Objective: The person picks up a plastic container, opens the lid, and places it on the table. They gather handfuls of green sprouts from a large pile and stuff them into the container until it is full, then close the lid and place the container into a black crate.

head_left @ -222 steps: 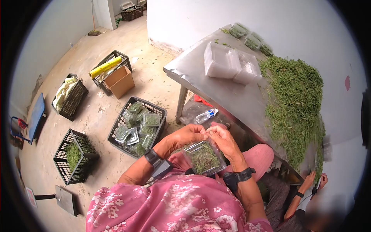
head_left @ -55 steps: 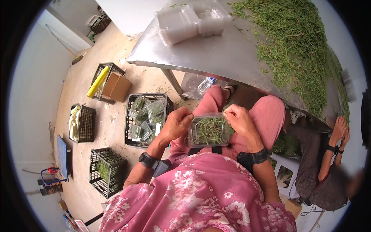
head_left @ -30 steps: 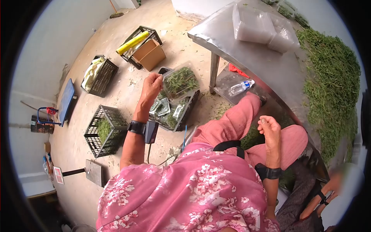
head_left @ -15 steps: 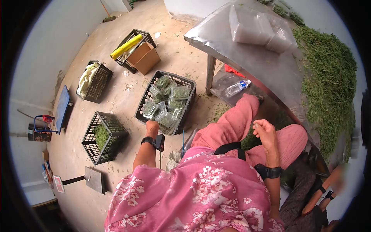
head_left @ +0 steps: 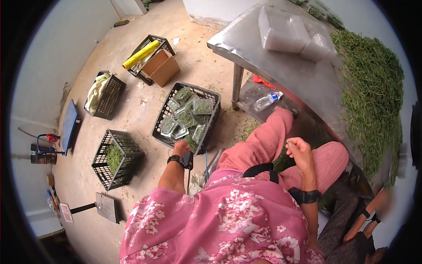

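Note:
My left hand is at the near edge of a black plastic crate, fingers closed; what they hold, if anything, is hidden. Several clear plastic boxes of green herbs lie piled in the crate. Some greens show right beside my left fingers. My right hand hovers over my lap near my knee, its fingers loosely curled and apart, with nothing visible in them. To its right, beyond the metal table's edge, spreads a large heap of green stems.
A metal table carries stacked clear boxes. A water bottle lies on its lower shelf. On the floor stand a crate with greens, other crates, a cardboard box and a scale. Another person's arm is at lower right.
My left hand has shifted slightly right along the crate's near edge. The boxes near it in the crate look rearranged. My right hand has stayed almost in place, its fingers slightly repositioned.

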Demonstrator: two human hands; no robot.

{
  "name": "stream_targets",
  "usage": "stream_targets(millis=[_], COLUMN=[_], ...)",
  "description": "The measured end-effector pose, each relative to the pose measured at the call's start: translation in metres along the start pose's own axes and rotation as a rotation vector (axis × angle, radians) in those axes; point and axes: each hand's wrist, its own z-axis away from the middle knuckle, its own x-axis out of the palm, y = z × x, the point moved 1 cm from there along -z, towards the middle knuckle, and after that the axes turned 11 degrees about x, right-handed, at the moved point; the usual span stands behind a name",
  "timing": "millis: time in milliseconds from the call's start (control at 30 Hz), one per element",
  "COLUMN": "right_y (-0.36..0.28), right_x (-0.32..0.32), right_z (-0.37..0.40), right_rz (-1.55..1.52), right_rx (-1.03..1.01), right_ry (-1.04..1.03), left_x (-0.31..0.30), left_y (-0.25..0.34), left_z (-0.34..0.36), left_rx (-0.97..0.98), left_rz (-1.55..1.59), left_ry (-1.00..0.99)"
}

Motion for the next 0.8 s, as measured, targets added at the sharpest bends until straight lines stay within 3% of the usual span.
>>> stream_targets(millis=[133, 267, 400, 533, 800], right_y=[0.000, 0.000, 0.000, -0.003, -0.058], right_x=[0.001, 0.000, -0.002, -0.005, -0.045], right_z=[-0.001, -0.001, -0.002, 0.001, 0.010], right_rz=[0.012, 0.006, 0.035, -0.023, 0.059], right_rx=[-0.009, -0.019, -0.065, -0.105, -0.231], right_ry=[-0.011, -0.008, -0.021, -0.063, -0.075], left_x=[0.045, 0.094, 0.135, 0.189, 0.266], left_y=[0.009, 0.076, 0.144, 0.208, 0.313], left_z=[0.009, 0.061, 0.119, 0.163, 0.269], left_rx=[-0.168, -0.067, 0.256, 0.356, 0.841], left_rz=[-0.162, -0.175, -0.053, -0.189, -0.217], left_ry=[-0.096, -0.204, -0.454, -0.578, -0.813])
